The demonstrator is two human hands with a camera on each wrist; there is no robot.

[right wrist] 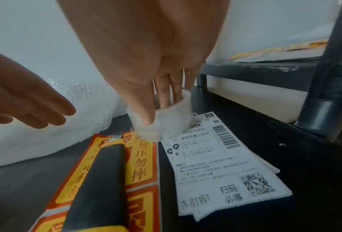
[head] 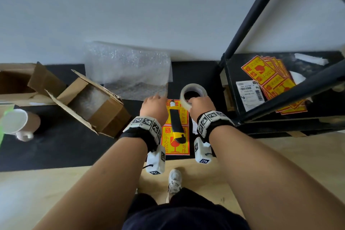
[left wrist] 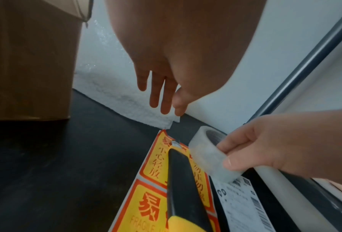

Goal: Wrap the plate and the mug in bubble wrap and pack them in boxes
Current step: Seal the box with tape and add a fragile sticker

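Gripping the roll of clear tape [head: 194, 95] with my right hand [head: 200, 105], I have my thumb on its outer wall and my fingers [right wrist: 164, 94] dipped inside the core; whether the roll touches the black tabletop [head: 56, 147] or hangs just above it I cannot tell. My left hand [head: 154, 107] is stretched out flat, fingers [left wrist: 156, 97] straight and slightly spread, holding nothing, their tips right at the near corner of the bubble wrap sheet [head: 130, 73], which lies on the tabletop and curls up against the white wall. Between my 2 hands a black and yellow utility knife [head: 176, 125] lies on a yellow and red fragile sticker sheet [head: 169, 136]. White shipping labels [right wrist: 221, 166] lie just to the right of it. To the left an open cardboard box [head: 93, 104] sits tilted, with a bubble-wrapped bundle inside it; I cannot tell what the bundle is. Further left lies the mug [head: 20, 123] on its side, unwrapped, white inside and brown outside. On the right, a black metal shelf [head: 280, 87] holds more stickers [head: 268, 74].
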